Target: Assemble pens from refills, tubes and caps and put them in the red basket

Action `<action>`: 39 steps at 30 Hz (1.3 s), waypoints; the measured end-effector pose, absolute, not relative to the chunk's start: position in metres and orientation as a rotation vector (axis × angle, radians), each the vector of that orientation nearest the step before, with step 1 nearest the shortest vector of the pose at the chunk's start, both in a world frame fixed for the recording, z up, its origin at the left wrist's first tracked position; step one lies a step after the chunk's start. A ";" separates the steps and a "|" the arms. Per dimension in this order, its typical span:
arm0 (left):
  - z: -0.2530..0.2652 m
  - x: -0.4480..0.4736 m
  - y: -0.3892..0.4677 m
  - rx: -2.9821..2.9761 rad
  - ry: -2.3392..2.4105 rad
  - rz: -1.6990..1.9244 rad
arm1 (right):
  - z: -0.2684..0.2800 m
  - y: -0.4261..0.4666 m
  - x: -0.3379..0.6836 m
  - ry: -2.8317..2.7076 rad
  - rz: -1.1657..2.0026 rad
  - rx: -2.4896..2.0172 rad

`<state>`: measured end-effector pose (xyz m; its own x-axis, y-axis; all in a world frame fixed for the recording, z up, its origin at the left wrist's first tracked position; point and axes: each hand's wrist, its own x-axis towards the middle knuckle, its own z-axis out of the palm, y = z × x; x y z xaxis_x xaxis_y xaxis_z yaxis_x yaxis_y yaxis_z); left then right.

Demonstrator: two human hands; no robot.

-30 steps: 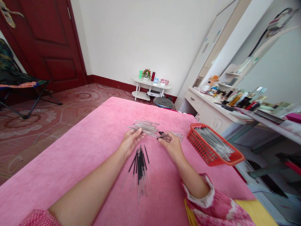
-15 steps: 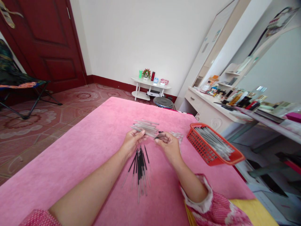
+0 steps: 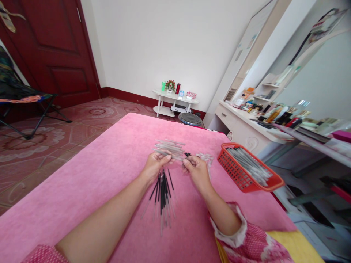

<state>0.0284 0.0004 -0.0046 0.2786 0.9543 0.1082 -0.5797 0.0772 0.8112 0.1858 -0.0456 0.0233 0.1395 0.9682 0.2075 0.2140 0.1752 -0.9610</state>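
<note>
My left hand (image 3: pixel 156 164) is closed, thumb and fingers pinching a thin translucent tube (image 3: pixel 177 157) that looks like a pen barrel. At the tube's right end, my right hand (image 3: pixel 196 170) is closed in a pinch; its fingertips hide what is between them. Just beyond my hands lies a loose row of similar translucent tubes (image 3: pixel 170 143). A few small black pieces (image 3: pixel 187 154) are next to my right fingertips, with a pile of small clear pieces (image 3: pixel 207 159) behind that hand. Nearer to me, several black-and-clear thin sticks (image 3: pixel 163 191) lie fanned out.
An orange-red plastic basket (image 3: pixel 233 170) full of greyish sticks (image 3: pixel 249 166) stands on the right of the pink-covered table (image 3: pixel 95 175). Beyond the table's right edge is a white dresser (image 3: pixel 246 135) crowded with bottles. A folding chair (image 3: pixel 27 96) stands at left by the red door.
My right fingers have closed around the tube's right end, and the dark piece seen in them before is now hidden. My left thumb has shifted slightly right along the tube.
</note>
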 end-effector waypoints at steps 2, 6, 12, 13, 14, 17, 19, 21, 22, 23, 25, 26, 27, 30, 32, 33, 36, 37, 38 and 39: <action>-0.005 0.029 0.000 0.898 0.523 1.237 | 0.023 -0.046 0.186 -1.373 0.850 -1.285; -0.005 0.028 0.001 0.871 0.547 1.258 | 0.022 -0.046 0.186 -1.396 0.891 -1.292; -0.006 0.028 0.001 0.877 0.542 1.242 | 0.020 -0.045 0.187 -1.423 0.871 -1.273; -0.005 0.028 0.001 0.883 0.541 1.237 | 0.020 -0.045 0.187 -1.438 0.875 -1.294; -0.005 0.029 0.001 0.884 0.543 1.236 | 0.020 -0.045 0.188 -1.445 0.880 -1.311; -0.004 0.029 0.001 0.854 0.566 1.252 | 0.020 -0.045 0.189 -1.415 0.884 -1.303; -0.004 0.028 0.001 0.835 0.578 1.260 | 0.020 -0.045 0.189 -1.390 0.869 -1.272; -0.004 0.028 0.001 0.842 0.571 1.256 | 0.021 -0.045 0.190 -1.403 0.872 -1.265; -0.004 0.028 0.000 0.849 0.566 1.251 | 0.021 -0.045 0.190 -1.420 0.881 -1.273; -0.003 0.028 0.000 0.854 0.563 1.248 | 0.021 -0.045 0.190 -1.434 0.894 -1.283; -0.003 0.028 0.000 0.849 0.570 1.249 | 0.021 -0.045 0.189 -1.424 0.907 -1.298; -0.003 0.028 0.000 0.842 0.576 1.252 | 0.022 -0.046 0.189 -1.406 0.903 -1.295; -0.004 0.028 0.001 0.837 0.580 1.255 | 0.022 -0.046 0.189 -1.390 0.895 -1.286; -0.004 0.027 0.002 0.839 0.576 1.253 | 0.023 -0.046 0.189 -1.404 0.893 -1.263; -0.005 0.028 0.002 0.845 0.572 1.251 | 0.024 -0.046 0.189 -1.433 0.915 -1.275; -0.005 0.028 0.001 0.846 0.572 1.253 | 0.024 -0.047 0.189 -1.436 0.923 -1.283; -0.004 0.028 0.001 0.848 0.575 1.257 | 0.024 -0.047 0.189 -1.418 0.910 -1.270; -0.004 0.028 0.001 0.849 0.574 1.255 | 0.024 -0.047 0.189 -1.422 0.905 -1.261; -0.004 0.028 0.000 0.851 0.572 1.250 | 0.024 -0.047 0.188 -1.431 0.906 -1.255; -0.004 0.028 0.000 0.853 0.570 1.246 | 0.024 -0.047 0.188 -1.443 0.915 -1.256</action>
